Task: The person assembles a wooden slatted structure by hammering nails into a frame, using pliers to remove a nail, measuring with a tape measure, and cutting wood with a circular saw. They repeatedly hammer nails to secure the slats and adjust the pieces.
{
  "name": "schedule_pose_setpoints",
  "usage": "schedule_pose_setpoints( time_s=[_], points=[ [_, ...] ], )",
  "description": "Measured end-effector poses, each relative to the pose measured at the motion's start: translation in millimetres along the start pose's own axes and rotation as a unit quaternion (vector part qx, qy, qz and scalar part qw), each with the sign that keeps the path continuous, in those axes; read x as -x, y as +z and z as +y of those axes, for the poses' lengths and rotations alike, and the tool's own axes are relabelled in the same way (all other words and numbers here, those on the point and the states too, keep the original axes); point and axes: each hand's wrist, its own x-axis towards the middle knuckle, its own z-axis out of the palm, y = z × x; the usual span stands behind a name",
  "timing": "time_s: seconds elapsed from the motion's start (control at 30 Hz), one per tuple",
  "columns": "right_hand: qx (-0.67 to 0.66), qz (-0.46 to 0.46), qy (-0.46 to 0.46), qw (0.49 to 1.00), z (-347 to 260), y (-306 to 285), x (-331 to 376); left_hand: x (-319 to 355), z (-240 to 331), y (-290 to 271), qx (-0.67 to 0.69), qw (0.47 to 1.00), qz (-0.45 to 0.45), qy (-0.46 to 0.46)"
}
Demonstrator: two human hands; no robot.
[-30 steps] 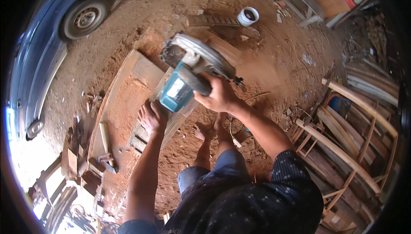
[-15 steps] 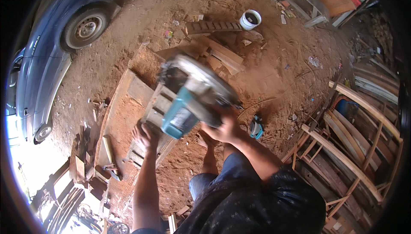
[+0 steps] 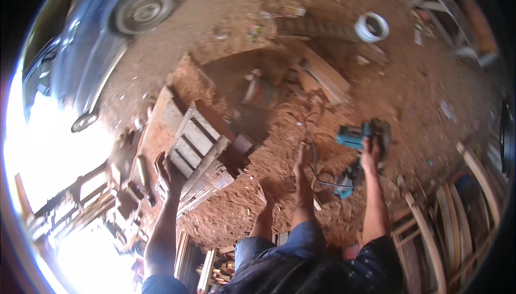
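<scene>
My right hand [image 3: 370, 156], out to the right, grips a teal and black circular saw [image 3: 352, 137] low over the dirt floor, and its fingers are partly hidden against the handle. Beside the near left edge of a slatted wooden frame [image 3: 189, 149] is my left hand [image 3: 165, 173]. Its fingers are stretched and apart, with nothing held in them. The frame rests on a sawdust-covered wooden block [image 3: 207, 186]. A second teal power tool [image 3: 344, 182] lies on the ground near my right forearm, with a dark cord [image 3: 316, 173] next to it.
A hammer-like tool with a wooden handle [image 3: 142, 171] lies left of the frame. Beyond are stacked boards [image 3: 325, 76], a white bucket [image 3: 371, 27] and a blue car [image 3: 99, 30]. Curved wooden pieces [image 3: 430, 240] lie at the right. My bare feet stand in sawdust.
My right hand has carried the circular saw from above the slatted frame down to the right. My left hand has slid to the frame's left edge. The view has shifted.
</scene>
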Motion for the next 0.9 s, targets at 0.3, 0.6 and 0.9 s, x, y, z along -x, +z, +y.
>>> schedule_pose_setpoints(
  time_s=[0.3,0.6,0.9],
  points=[
    [0.414,-0.099,-0.071,0.902,247.2,63.2,-171.9,-62.3,102.3,59.8,0.150,0.989,-0.010,-0.008],
    [0.417,0.138,-0.181,0.880,381.3,165.5,-149.8,-77.1,112.3,104.4,0.236,0.969,-0.054,-0.054],
    [-0.419,-0.118,0.016,0.900,-83.9,360.3,-274.3,-73.0,149.0,83.3,0.221,0.971,-0.057,-0.068]
  ],
)
